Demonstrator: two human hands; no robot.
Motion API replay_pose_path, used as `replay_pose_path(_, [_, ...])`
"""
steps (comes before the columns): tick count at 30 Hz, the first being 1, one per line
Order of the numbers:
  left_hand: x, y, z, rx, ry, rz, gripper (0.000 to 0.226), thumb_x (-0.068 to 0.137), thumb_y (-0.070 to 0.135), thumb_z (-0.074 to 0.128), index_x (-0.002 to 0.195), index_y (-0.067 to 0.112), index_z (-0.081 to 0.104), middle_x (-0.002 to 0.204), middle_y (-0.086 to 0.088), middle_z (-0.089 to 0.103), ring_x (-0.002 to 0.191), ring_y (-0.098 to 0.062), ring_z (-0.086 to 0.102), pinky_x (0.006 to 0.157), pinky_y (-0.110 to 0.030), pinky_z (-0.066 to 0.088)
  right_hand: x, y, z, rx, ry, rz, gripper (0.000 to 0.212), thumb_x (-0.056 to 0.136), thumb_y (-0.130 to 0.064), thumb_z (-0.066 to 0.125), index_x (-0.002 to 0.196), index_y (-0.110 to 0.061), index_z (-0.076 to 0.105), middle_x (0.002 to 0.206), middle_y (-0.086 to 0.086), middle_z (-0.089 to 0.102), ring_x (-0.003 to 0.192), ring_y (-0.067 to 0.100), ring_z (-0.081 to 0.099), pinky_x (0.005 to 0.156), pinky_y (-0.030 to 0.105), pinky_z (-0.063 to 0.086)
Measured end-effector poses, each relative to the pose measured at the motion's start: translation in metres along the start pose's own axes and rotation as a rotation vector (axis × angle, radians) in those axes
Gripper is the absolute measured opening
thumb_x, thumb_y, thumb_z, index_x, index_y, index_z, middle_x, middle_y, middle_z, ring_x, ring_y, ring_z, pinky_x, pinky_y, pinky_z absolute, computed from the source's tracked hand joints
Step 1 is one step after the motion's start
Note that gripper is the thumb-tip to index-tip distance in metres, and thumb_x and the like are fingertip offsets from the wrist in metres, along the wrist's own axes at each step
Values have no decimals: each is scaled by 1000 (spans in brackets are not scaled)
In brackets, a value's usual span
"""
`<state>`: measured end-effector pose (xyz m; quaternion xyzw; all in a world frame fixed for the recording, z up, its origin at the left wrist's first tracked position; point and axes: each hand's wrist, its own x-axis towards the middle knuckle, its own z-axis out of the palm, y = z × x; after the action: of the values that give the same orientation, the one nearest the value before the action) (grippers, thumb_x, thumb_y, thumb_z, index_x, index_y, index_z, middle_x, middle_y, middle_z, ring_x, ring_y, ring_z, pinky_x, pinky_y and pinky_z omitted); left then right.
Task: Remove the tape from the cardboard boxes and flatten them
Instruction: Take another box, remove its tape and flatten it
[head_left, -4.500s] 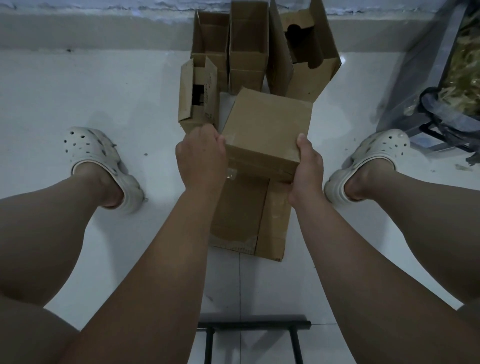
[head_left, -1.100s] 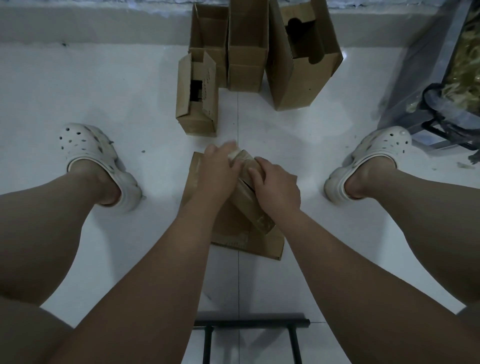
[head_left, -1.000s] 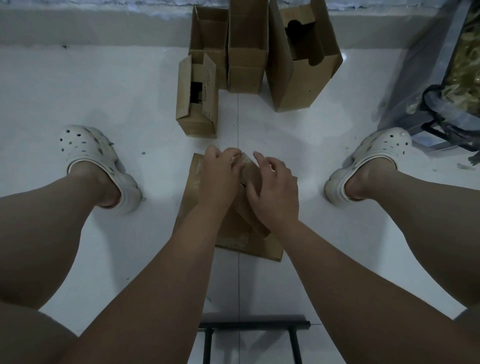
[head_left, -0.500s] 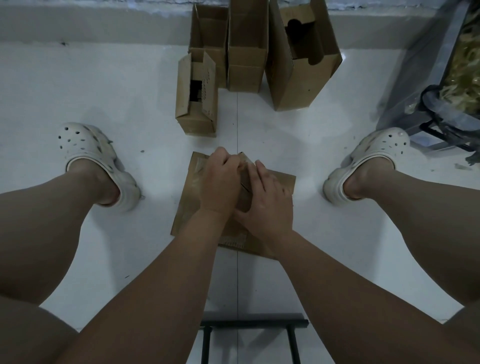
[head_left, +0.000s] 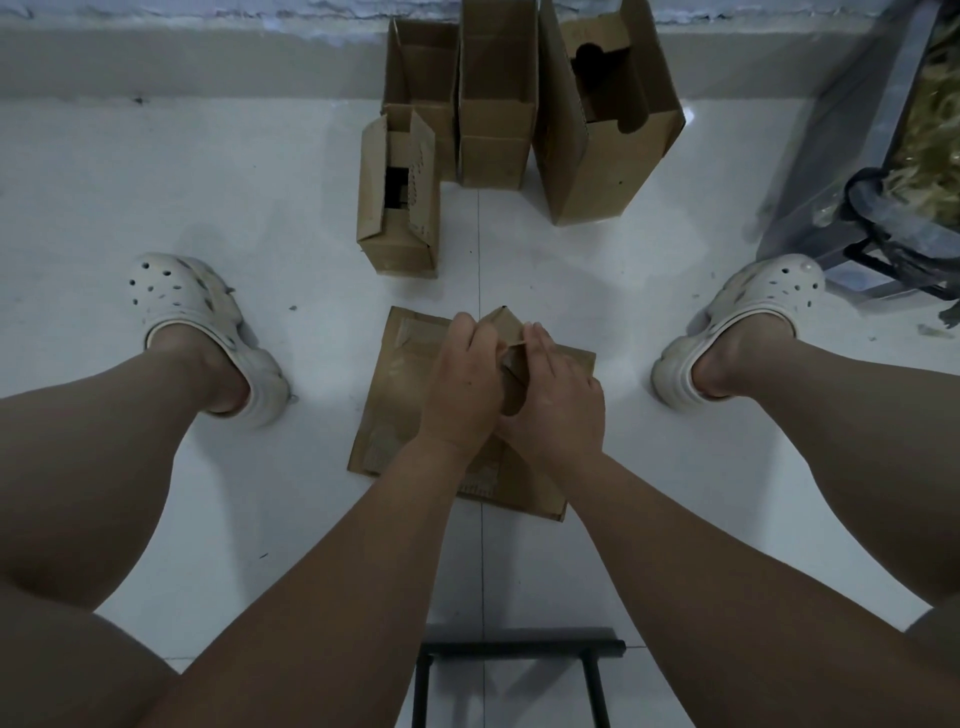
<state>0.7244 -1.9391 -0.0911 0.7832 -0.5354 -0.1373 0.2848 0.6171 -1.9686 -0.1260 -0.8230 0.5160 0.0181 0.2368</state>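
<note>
A small brown cardboard box (head_left: 508, 332) sits squashed between my two hands, low over the white floor between my feet. My left hand (head_left: 460, 387) grips its left side with curled fingers. My right hand (head_left: 556, 397) lies pressed on its right side, fingers extended. Only the box's top corner and a sliver between my hands show. Under them lies a flattened cardboard sheet (head_left: 400, 395) with tape strips on it. Several upright boxes stand near the wall: a small open one (head_left: 397, 208), a narrow tall one (head_left: 496, 98) and a large one with a cut-out (head_left: 605, 114).
My feet in white clogs (head_left: 208, 327) (head_left: 748, 322) flank the cardboard. A dark metal frame with a round stand (head_left: 883, 208) fills the right edge. A black stool bar (head_left: 519, 649) is below my arms. A low grey wall ledge (head_left: 208, 57) runs along the back.
I lowered the closed box from chest height onto the flat sheet and collapsed it between both hands. Over the last second my hands pressed closer together and lower.
</note>
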Motion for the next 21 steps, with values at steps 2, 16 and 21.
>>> replay_pose_path(2, [-1, -5, 3, -49, 14, -50, 3, 83, -6, 55, 80, -7, 55, 87, -23, 51, 69, -20, 41, 60, -8, 35, 1, -2, 0, -24, -3, 2, 105, 75, -66, 64, 156, -22, 13, 159, -1, 25, 135, 24, 39, 106, 44, 35])
replay_pose_path(16, [-19, -5, 6, -189, 153, -194, 15, 89, 10, 57, 90, -2, 48, 98, -2, 33, 77, -15, 42, 68, -5, 36, 11, -7, 7, 11, 25, 46, 87, 83, -52, 51, 155, -22, 14, 149, 6, 36, 125, 31, 41, 99, 44, 37])
replay_pose_path(21, [-16, -17, 2, -39, 68, -125, 32, 78, -5, 65, 106, -2, 50, 97, -24, 45, 71, -27, 46, 53, -41, 53, 10, -5, 6, 40, 15, 36, 97, 79, -64, 56, 155, -25, 11, 148, 3, 35, 129, 25, 37, 103, 43, 34])
